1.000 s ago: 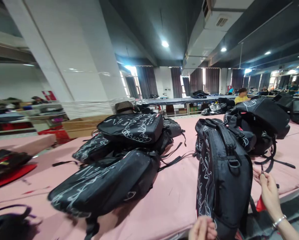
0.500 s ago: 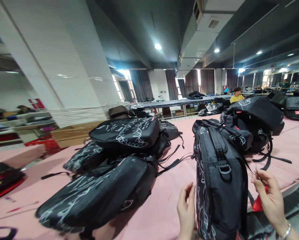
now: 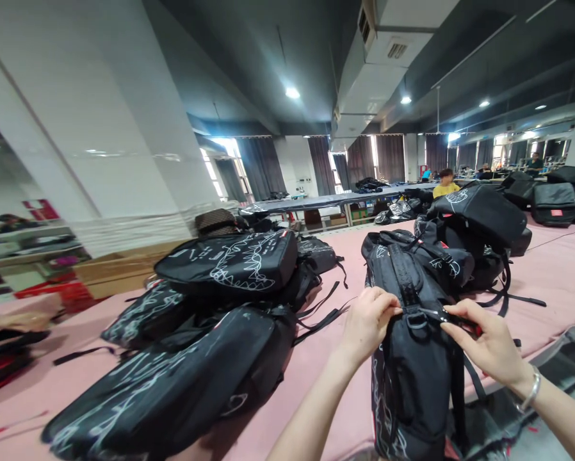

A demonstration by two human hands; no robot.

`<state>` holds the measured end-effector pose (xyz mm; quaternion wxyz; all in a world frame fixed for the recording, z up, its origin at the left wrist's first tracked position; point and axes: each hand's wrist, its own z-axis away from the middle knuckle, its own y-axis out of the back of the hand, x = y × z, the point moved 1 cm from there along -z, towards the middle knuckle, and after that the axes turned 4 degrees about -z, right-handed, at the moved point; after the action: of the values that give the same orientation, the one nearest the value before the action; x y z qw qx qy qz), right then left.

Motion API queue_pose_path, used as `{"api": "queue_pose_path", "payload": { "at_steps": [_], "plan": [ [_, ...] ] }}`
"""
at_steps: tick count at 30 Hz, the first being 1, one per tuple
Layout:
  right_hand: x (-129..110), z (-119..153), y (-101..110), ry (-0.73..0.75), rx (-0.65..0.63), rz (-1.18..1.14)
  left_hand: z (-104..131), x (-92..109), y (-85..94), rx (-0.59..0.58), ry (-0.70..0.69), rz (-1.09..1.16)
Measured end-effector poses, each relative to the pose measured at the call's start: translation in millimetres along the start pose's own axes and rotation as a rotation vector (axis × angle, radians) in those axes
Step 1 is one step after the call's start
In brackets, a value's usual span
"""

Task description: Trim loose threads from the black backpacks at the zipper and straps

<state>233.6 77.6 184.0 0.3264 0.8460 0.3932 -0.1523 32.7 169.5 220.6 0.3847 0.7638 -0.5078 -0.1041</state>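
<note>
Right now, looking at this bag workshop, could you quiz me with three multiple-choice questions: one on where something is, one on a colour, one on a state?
1. Where are both hands?
A. On the upright black backpack at the table's near edge
B. On the piled backpacks to the left
C. On a cardboard box

2. What colour is the table cover?
A. Green
B. Pink
C. White

3. How is the right hand holding?
A. Flat and open on the cover
B. Fingers pinched near the strap ring
C. Hanging free

Answers: 1 A, the left hand and the right meet on its top; 2 B, pink shows between the bags; 3 B, its fingertips close beside the ring.
</note>
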Motion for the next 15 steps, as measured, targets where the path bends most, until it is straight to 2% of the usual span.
{"api": "queue_pose_path", "payload": {
  "at_steps": [3,8,15],
  "plan": [
    [-5.6,-14.1,4.1,0.073,-0.091,0.05,5.1,4.7,-5.1,0.05,0.034,-0.018],
    [-18.7,-34.3,9.0,0.081,-0.314,0.204,9.0,7.7,-11.7,0.101,0.116,0.018],
    [-26.3,-48.8,9.7,0.19,-0.401,0.356,8.0,12.1,-17.4,0.111,0.114,0.024]
  ]
}}
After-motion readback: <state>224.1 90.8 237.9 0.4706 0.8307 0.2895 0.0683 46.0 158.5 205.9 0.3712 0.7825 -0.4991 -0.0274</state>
